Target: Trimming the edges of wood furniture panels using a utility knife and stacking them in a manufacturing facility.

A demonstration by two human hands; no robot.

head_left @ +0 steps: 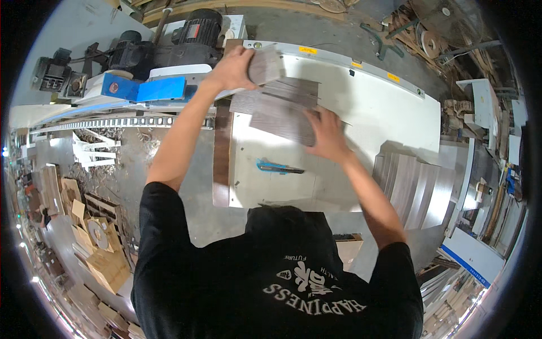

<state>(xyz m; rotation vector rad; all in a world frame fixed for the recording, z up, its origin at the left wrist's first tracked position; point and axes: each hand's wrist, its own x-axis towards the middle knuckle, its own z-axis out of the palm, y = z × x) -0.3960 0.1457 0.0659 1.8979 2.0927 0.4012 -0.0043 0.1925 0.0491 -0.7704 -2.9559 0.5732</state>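
Note:
At the far end of a white worktable (pixel 271 192), my left hand (pixel 232 69) grips the left edge of a short grey wood-grain board (pixel 267 66), which is slightly blurred. Nearer to me, my right hand (pixel 328 134) has its thumb and fingers around the right end of another grey wood-grain board (pixel 279 120), also smeared by motion. Under and between these two lie more grey boards (pixel 293 89), partly overlapping. A blue and black utility knife (pixel 280 168) rests on the white top, closer to me than the boards and touched by neither hand.
A metal rail with yellow labels (pixel 350 63) borders the table's far side. Beyond the left edge stands a machine with dark motors (pixel 197 31) and a blue bracket (pixel 144 88). Grey boards (pixel 418 183) are stacked at the right. Wooden pieces (pixel 107 265) lie at lower left.

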